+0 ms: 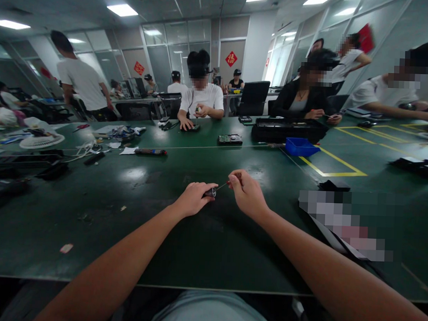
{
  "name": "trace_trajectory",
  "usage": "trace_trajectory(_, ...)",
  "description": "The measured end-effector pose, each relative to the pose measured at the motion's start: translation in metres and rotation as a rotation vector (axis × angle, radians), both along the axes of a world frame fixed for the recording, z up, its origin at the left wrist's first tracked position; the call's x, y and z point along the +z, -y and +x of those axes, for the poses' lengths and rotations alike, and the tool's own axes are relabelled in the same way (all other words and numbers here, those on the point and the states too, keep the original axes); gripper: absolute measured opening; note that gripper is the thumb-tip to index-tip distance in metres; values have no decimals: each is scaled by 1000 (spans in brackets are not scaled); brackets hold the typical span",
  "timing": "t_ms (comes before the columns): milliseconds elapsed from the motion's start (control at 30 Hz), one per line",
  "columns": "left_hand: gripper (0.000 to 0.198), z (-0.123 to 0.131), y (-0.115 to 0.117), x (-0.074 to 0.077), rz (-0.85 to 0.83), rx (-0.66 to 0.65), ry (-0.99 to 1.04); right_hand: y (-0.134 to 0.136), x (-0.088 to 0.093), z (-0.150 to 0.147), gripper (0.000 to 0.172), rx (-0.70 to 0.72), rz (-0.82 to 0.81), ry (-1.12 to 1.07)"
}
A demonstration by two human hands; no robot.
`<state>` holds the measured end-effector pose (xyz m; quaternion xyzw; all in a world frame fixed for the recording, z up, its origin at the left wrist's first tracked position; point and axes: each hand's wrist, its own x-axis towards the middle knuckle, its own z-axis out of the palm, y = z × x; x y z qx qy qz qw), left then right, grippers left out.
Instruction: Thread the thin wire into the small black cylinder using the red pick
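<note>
Low over the green table (210, 254), my left hand (192, 199) is closed around a small dark cylindrical part (210, 192), whose round, lighter-rimmed end faces right. My fingers cover most of that part. To its right, my right hand (247, 193) grips a screwdriver (222, 185) by its reddish handle. The thin metal shaft slants down to the left, and its tip is at the round end of the part. I cannot tell whether the tip sits inside it or only touches it.
A hard drive (230, 139), a long black casing (288, 131) and a blue tray (300, 147) lie ahead. A dark stick-shaped tool (150, 151) is at left, near a white fan (42, 138). At right rests a black object (334, 186). Co-workers sit across the table.
</note>
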<state>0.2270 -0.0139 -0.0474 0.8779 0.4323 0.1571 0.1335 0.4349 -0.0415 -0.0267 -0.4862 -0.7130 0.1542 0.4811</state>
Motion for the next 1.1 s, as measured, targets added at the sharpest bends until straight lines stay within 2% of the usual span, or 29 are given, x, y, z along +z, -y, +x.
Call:
trace_trajectory(200, 49, 0, -3, -4, 19, -6, 14, 1, 2, -1, 17, -10, 7, 20)
trace_trajectory(500, 45, 2, -1, -2, 8, 4, -14, 1, 3, -2, 15, -10, 18, 91)
trace_trajectory(733, 40, 1, -4, -5, 60, 4, -19, -2, 2, 1, 14, -59, 26, 164)
trace_trajectory(900, 33, 0, -4, 3, -56, 81, 175, -3, 3, 4, 18, -97, 5, 139)
trace_trajectory(1100, 35, -3, -7, 20, -187, 226, 408, -3, 4, 7, 20, -117, 31, 79)
